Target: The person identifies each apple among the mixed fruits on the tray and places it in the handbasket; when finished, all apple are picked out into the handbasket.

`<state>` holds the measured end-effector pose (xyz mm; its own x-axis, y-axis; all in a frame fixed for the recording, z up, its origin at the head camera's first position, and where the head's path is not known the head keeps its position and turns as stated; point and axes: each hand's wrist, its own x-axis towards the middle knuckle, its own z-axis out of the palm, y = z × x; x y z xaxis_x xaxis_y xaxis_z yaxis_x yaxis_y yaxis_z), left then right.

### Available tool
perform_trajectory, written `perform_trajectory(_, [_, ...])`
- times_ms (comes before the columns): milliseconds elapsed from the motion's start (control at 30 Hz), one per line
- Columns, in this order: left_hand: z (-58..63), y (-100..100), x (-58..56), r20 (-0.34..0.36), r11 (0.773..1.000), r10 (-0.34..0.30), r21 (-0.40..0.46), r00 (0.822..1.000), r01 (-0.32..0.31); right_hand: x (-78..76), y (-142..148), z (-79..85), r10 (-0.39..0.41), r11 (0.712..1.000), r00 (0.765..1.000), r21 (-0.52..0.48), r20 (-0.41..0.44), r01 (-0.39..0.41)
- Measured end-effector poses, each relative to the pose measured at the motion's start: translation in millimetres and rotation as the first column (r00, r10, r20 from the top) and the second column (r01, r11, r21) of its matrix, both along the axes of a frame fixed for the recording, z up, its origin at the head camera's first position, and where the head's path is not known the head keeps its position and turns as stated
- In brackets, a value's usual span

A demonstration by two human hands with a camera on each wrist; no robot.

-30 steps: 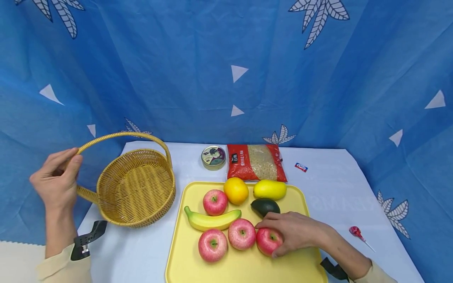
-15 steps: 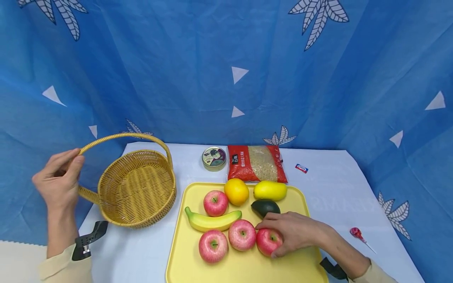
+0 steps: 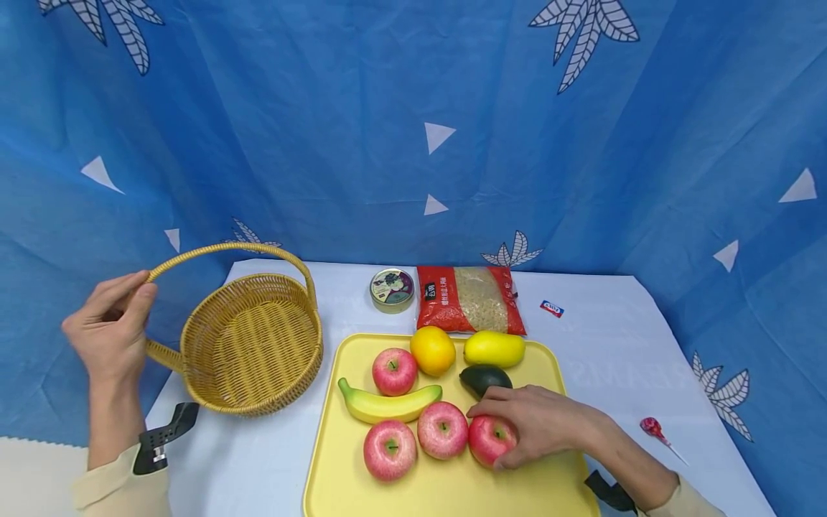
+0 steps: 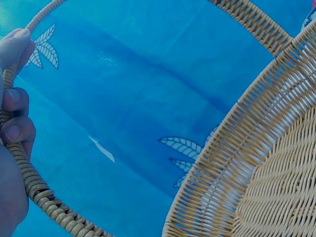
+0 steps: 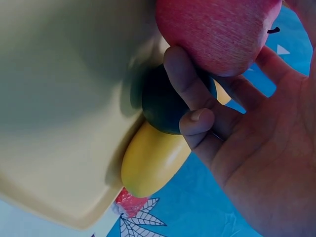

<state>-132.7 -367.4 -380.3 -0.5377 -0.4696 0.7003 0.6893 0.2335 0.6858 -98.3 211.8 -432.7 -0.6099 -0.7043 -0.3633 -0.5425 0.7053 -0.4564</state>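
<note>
My left hand [image 3: 113,323] grips the arched handle [image 3: 220,248] of a woven wicker basket [image 3: 252,352], which is tilted so its hollow inside faces me. In the left wrist view, fingers [image 4: 17,101] curl round the wrapped handle. My right hand [image 3: 543,424] holds a red apple [image 3: 489,439] at the right of a yellow tray [image 3: 452,495]. In the right wrist view, curved fingers lie against that apple [image 5: 217,29]. Beside it on the tray are a middle apple [image 3: 442,429], a left apple [image 3: 390,450], a dark green avocado [image 3: 484,378] and a banana [image 3: 388,403].
Farther back on the tray sit another apple [image 3: 394,371], an orange [image 3: 432,350] and a yellow mango-like fruit [image 3: 494,348]. Behind it stand a round tin [image 3: 391,289] and a red food bag [image 3: 468,299]. A small wrapper [image 3: 552,308] and a lollipop [image 3: 652,427] lie to the right.
The whole view shifts very slightly. Both hands keep their places, the left on the basket handle and the right on the apple.
</note>
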Motion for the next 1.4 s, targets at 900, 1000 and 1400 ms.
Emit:
perform_trajectory(900, [-3.6, -4, -2.4, -0.022, 0.998, -0.044, 0.048, 0.999, 0.045, -0.5, -1, 11.2, -0.027, 0.999, 0.99, -0.045, -0.139, 0.02])
perform_trajectory(1000, [-3.7, -5, -1.9, -0.024, 0.998, -0.041, 0.048, 0.999, 0.042, -1.6, -2, 13.0, -0.028, 0.998, 0.988, -0.053, -0.152, 0.021])
perform_trajectory(1400, [-3.1, -3, -1.7, -0.023, 0.999, -0.028, 0.031, 0.999, 0.029, -7.8, -5, 16.9, -0.052, 0.996, 0.975, -0.08, -0.217, 0.035])
